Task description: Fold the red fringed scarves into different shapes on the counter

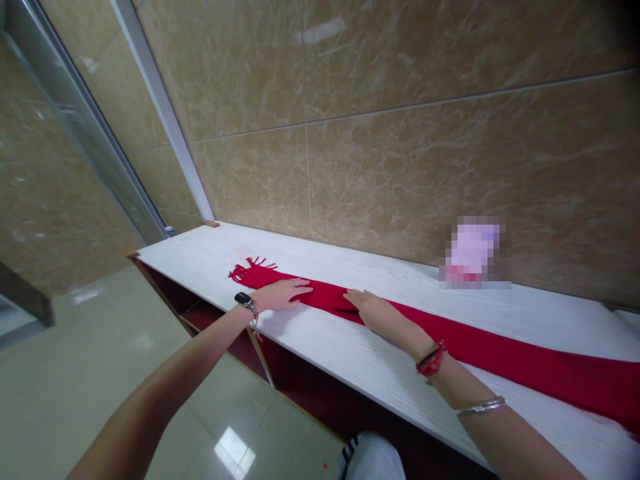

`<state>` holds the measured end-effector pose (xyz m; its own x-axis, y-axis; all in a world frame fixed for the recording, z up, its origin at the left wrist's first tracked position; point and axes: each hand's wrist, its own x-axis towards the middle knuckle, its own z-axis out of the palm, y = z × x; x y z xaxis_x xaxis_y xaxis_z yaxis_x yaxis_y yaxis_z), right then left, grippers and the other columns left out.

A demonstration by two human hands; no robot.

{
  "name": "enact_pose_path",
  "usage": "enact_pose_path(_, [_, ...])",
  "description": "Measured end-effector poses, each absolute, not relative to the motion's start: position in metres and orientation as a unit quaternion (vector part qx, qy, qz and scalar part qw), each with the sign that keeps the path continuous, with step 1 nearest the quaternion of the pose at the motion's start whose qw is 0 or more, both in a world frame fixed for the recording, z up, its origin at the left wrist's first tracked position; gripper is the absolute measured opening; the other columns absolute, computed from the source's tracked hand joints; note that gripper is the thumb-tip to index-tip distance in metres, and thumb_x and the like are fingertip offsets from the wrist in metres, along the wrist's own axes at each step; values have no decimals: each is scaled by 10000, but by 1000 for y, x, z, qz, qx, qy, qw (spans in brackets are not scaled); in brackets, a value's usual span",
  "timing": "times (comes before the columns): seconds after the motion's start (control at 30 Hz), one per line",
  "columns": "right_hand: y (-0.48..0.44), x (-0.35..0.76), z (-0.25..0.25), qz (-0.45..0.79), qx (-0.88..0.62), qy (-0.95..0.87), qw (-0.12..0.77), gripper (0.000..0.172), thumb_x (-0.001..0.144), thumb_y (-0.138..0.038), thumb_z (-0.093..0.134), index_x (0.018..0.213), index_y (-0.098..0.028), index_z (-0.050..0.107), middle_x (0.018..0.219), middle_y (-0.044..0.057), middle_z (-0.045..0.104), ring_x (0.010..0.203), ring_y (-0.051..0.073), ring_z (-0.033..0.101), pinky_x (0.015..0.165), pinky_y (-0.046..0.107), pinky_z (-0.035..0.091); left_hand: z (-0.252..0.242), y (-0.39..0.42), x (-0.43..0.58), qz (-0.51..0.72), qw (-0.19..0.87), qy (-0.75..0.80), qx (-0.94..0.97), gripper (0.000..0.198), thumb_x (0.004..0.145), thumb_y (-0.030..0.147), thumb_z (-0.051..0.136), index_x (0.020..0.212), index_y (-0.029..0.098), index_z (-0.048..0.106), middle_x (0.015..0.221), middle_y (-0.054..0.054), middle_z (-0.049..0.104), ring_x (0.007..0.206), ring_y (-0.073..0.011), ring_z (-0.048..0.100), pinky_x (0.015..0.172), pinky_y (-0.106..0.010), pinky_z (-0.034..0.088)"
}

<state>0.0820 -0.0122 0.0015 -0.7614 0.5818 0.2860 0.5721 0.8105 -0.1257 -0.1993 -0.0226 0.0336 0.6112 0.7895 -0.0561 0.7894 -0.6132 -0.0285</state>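
Your left hand (280, 295) and right hand (381, 315) (fingers extended, apparently gripping nothing) seem to be smoothing the red scarf (480, 343), so stroke evenly next.

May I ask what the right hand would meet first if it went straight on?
Most likely the left hand, ahead along the red scarf, though the exact line is hard to judge.

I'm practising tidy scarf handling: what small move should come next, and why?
Probably the right hand should press down the near edge of the red scarf, whose layers look slightly parted there, while the left hand rests by the fringe.
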Motion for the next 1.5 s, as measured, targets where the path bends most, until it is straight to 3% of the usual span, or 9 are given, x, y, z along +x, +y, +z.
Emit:
enact_pose_path(0.17, [-14, 96, 12, 105, -347, -917, 168, 475, 820, -35, 315, 1259, -95, 485, 1262, 132, 533, 1127, 189, 526, 978, 316, 384, 37, -15, -181, 37, 57, -431, -900, 596, 746, 23, 413, 1324, 168, 400, 1336, -70, 459, 1181, -170, 450, 979, -263, 344])
enact_pose_path(0.33, [3, 94, 39, 155, -384, -893, 175, 391, 856, -104, 373, 1202, -171, 543, 1138, 67, 632, 1018, 172, 591, 893, 280, 432, 36, -3, -151, -41, 62, -461, -884, 461, 789, 107, 449, 1245, 164, 479, 1227, -74, 550, 1091, -167, 520, 945, -258, 384])
enact_pose_path(0.47, [23, 98, 60, 125, -400, -898, 135, 340, 836, -86, 402, 1084, -164, 620, 1092, 66, 655, 980, 166, 600, 874, 257, 430, 41, 10, -132, -23, 93, -502, -860, 348, 829, 174, 453, 1165, 202, 540, 1125, -65, 609, 1034, -178, 561, 873, -269, 439])
enact_pose_path(0.63, [19, 110, 57, 77, -411, -905, 83, 388, 764, -36, 441, 1087, -142, 627, 1052, 103, 668, 967, 201, 615, 865, 278, 441, 50, 27, -149, 16, 135, -558, -819, 391, 752, 36, 444, 1069, 196, 606, 987, -88, 657, 929, -213, 618, 760, -302, 493])
enact_pose_path(0.87, [-21, 128, -2, 71, -384, -897, 209, 471, 834, -38, 306, 1246, -141, 509, 1279, 109, 522, 1183, 189, 474, 1017, 365, 346, 47, 9, -233, -40, 158, -536, -828, 523, 754, -37, 328, 1201, 154, 522, 1243, -73, 548, 1145, -159, 495, 995, -304, 363])
enact_pose_path(1.0, [-26, 137, -15, 94, -303, -934, 165, 483, 839, -54, 316, 1278, -176, 476, 1338, 80, 463, 1278, 198, 344, 1069, 456, 248, 24, -4, -273, -7, 74, -537, -840, 597, 727, -42, 326, 1283, 138, 445, 1346, -59, 453, 1240, -141, 398, 1059, -301, 280])
enact_pose_path(1.17, [-31, 139, -7, 106, -274, -938, 185, 537, 834, -24, 290, 1333, -190, 400, 1376, 65, 414, 1272, 159, 353, 1079, 407, 259, 19, 3, -296, 11, 51, -580, -813, 630, 716, -7, 374, 1333, 122, 378, 1392, -75, 386, 1282, -170, 338, 1070, -323, 259])
enact_pose_path(1.33, [-39, 141, -1, 131, -298, -935, 138, 554, 828, -32, 320, 1345, -217, 383, 1374, 31, 419, 1256, 154, 378, 1064, 354, 302, 29, 6, -291, 17, 77, -595, -800, 626, 720, -11, 377, 1325, 147, 399, 1400, -80, 372, 1242, -190, 401, 1039, -334, 309])
enact_pose_path(1.5, [-35, 143, 1, 146, -248, -951, 112, 557, 842, -27, 271, 1351, -234, 366, 1407, -1, 366, 1291, 112, 308, 1094, 345, 239, 31, 0, -274, 28, 83, -504, -859, 630, 739, -9, 359, 1345, 164, 369, 1421, -42, 344, 1308, -146, 281, 1082, -297, 208])
